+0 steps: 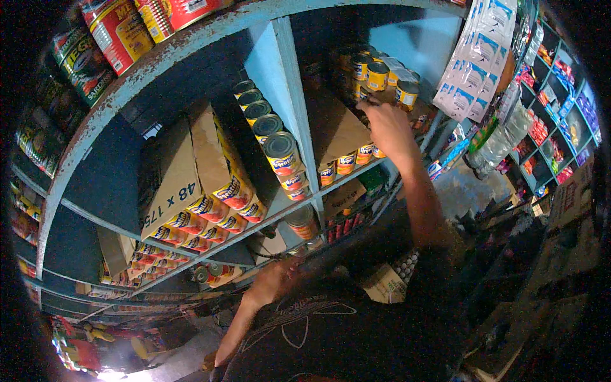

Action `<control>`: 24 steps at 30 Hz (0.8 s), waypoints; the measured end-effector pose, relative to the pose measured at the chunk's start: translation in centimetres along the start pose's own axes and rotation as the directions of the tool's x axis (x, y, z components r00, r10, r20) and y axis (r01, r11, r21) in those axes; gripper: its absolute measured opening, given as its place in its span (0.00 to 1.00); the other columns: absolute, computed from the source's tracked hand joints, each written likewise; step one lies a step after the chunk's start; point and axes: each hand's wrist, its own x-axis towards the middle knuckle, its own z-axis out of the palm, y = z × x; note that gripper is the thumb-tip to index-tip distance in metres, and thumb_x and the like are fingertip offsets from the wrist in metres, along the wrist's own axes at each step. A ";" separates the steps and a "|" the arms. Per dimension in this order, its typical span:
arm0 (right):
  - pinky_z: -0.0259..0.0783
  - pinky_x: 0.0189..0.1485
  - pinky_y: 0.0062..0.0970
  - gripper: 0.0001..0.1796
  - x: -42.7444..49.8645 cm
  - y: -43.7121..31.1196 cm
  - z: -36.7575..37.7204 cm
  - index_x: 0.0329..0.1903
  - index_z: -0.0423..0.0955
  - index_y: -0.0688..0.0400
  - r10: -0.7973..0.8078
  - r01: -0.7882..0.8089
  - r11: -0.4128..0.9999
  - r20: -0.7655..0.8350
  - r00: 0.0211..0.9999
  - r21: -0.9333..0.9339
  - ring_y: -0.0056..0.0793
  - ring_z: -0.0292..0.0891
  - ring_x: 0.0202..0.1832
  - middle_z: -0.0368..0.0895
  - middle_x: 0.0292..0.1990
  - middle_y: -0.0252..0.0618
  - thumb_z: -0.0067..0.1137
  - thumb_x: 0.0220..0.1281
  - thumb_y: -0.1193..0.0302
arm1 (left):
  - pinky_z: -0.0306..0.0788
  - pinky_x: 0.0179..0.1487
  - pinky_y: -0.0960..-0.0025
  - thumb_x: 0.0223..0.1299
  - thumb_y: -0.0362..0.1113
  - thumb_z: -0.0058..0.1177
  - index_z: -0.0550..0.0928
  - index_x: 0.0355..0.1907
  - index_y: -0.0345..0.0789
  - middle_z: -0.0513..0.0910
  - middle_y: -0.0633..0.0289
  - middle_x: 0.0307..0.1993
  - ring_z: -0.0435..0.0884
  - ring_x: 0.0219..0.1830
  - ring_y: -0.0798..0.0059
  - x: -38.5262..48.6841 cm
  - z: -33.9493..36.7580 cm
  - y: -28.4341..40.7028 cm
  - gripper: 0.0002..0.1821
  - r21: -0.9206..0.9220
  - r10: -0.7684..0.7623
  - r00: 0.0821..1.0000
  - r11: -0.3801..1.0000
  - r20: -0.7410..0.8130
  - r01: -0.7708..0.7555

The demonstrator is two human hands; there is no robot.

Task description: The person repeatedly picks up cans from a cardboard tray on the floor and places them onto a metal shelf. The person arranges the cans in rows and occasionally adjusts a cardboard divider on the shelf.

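My right hand (pixel 389 128) reaches into the right compartment of a light-blue shelf (pixel 298 114). Its fingertips are at a group of small yellow-labelled cans (pixel 377 76), which stand behind a cardboard carton piece (pixel 336 129). The picture does not settle whether the fingers grip anything. Under that cardboard, a row of Argentina cans (pixel 345 163) faces the front edge. Lower down, my left hand (pixel 274 281) is near a lower shelf edge, in front of my dark shirt (pixel 334 339). Its fingers are blurred and partly in shadow.
Left of the divider, a column of stacked cans (pixel 280 145) stands beside a cardboard-covered block of Argentina cans (pixel 205 210). Sachet strips (pixel 470 62) hang at the right opening. Larger cans (pixel 119 36) line the upper shelf. An opened carton (pixel 386 284) lies below my right arm.
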 end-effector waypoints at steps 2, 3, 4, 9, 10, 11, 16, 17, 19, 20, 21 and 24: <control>0.81 0.48 0.51 0.26 1.4 0.3 0.3 0.59 0.82 0.53 -0.059 0.067 0.995 0.114 0.992 -0.072 0.54 0.86 0.44 0.88 0.40 0.52 0.65 0.56 0.79 | 0.78 0.51 0.54 0.69 0.38 0.61 0.80 0.65 0.36 0.87 0.47 0.45 0.87 0.47 0.50 -0.2 0.4 -0.8 0.23 0.021 0.015 1.000 1.000 -0.011 -0.014; 0.81 0.47 0.51 0.26 2.1 0.3 0.4 0.59 0.83 0.52 -0.103 0.111 0.990 0.099 0.990 -0.084 0.54 0.86 0.43 0.88 0.38 0.51 0.65 0.56 0.79 | 0.78 0.52 0.54 0.70 0.38 0.61 0.79 0.65 0.36 0.87 0.47 0.46 0.87 0.48 0.50 -0.2 0.5 -1.1 0.23 0.030 0.023 1.000 0.999 -0.002 -0.023; 0.82 0.46 0.51 0.25 2.4 0.4 0.4 0.59 0.83 0.52 -0.146 0.154 0.983 0.088 0.985 -0.096 0.54 0.87 0.42 0.89 0.36 0.50 0.65 0.56 0.78 | 0.78 0.52 0.53 0.70 0.39 0.61 0.79 0.65 0.36 0.87 0.47 0.46 0.86 0.49 0.50 -0.3 0.6 -1.4 0.23 0.037 0.015 1.000 0.999 0.009 -0.016; 0.82 0.46 0.51 0.20 3.2 0.6 -1.8 0.56 0.84 0.54 0.012 -0.004 0.989 0.060 0.998 -0.146 0.53 0.87 0.44 0.89 0.39 0.50 0.67 0.59 0.72 | 0.78 0.54 0.52 0.70 0.40 0.61 0.78 0.66 0.37 0.87 0.46 0.48 0.86 0.51 0.50 -0.8 0.8 -1.7 0.24 0.054 -0.031 0.999 0.998 -0.029 0.032; 0.81 0.47 0.51 0.19 3.1 0.6 -2.5 0.55 0.83 0.54 0.062 -0.055 0.989 0.042 0.997 -0.139 0.53 0.87 0.44 0.89 0.40 0.50 0.67 0.60 0.70 | 0.78 0.54 0.52 0.70 0.40 0.61 0.78 0.66 0.37 0.87 0.46 0.48 0.86 0.51 0.50 -1.0 0.8 -1.7 0.25 0.033 -0.047 0.998 0.998 -0.036 0.048; 0.81 0.48 0.51 0.20 3.0 0.6 -3.1 0.56 0.83 0.54 0.090 -0.097 0.986 -0.057 0.994 -0.134 0.53 0.86 0.46 0.88 0.43 0.51 0.68 0.60 0.68 | 0.78 0.54 0.52 0.70 0.40 0.61 0.78 0.66 0.37 0.87 0.46 0.48 0.86 0.51 0.49 -1.2 0.8 -1.7 0.24 0.016 -0.050 0.998 0.999 -0.041 0.051; 0.79 0.56 0.51 0.25 4.4 3.2 -4.6 0.58 0.80 0.55 0.269 -0.345 0.917 -0.331 0.905 -0.199 0.54 0.83 0.55 0.86 0.52 0.52 0.70 0.60 0.59 | 0.79 0.55 0.51 0.70 0.42 0.61 0.79 0.64 0.37 0.88 0.45 0.46 0.87 0.49 0.47 -2.5 0.8 -3.1 0.23 -0.045 -0.092 0.994 0.995 -0.057 0.090; 0.79 0.57 0.51 0.26 5.2 4.4 -4.6 0.59 0.80 0.55 0.310 -0.360 0.909 -0.238 0.920 -0.208 0.54 0.83 0.55 0.86 0.52 0.52 0.70 0.60 0.58 | 0.78 0.56 0.51 0.70 0.41 0.60 0.80 0.64 0.37 0.88 0.45 0.45 0.87 0.49 0.47 -2.8 1.0 -3.4 0.23 -0.048 -0.072 0.995 0.997 -0.069 0.068; 0.78 0.59 0.50 0.27 7.3 7.0 -4.5 0.60 0.80 0.56 0.367 -0.377 0.902 -0.087 0.926 -0.210 0.54 0.83 0.57 0.87 0.52 0.52 0.69 0.61 0.57 | 0.78 0.57 0.50 0.70 0.41 0.59 0.80 0.64 0.36 0.89 0.46 0.45 0.87 0.49 0.45 -3.2 1.3 -4.0 0.23 -0.064 -0.030 0.994 0.998 -0.101 0.024; 0.78 0.60 0.49 0.27 8.1 8.4 -4.2 0.60 0.80 0.56 0.379 -0.395 0.902 -0.115 0.918 -0.173 0.54 0.83 0.57 0.87 0.52 0.51 0.69 0.60 0.58 | 0.78 0.57 0.50 0.71 0.41 0.59 0.79 0.65 0.36 0.88 0.46 0.45 0.87 0.49 0.45 -3.5 1.5 -4.2 0.23 -0.024 -0.033 0.993 0.999 -0.116 0.031; 0.78 0.60 0.48 0.27 8.8 9.7 -3.7 0.60 0.80 0.56 0.392 -0.411 0.902 -0.146 0.908 -0.133 0.54 0.83 0.57 0.87 0.53 0.51 0.69 0.60 0.59 | 0.78 0.57 0.49 0.71 0.41 0.58 0.79 0.65 0.36 0.88 0.46 0.46 0.87 0.49 0.44 -3.8 1.7 -4.3 0.23 0.008 -0.054 0.991 0.998 -0.120 0.056; 0.77 0.61 0.45 0.26 10.9 14.2 -2.8 0.61 0.80 0.56 0.324 -0.332 0.943 -0.138 0.936 -0.033 0.54 0.82 0.59 0.86 0.55 0.52 0.67 0.59 0.66 | 0.77 0.59 0.48 0.71 0.41 0.58 0.79 0.65 0.36 0.88 0.45 0.47 0.86 0.49 0.44 -4.2 2.1 -4.6 0.23 -0.008 -0.071 0.986 0.997 -0.153 0.070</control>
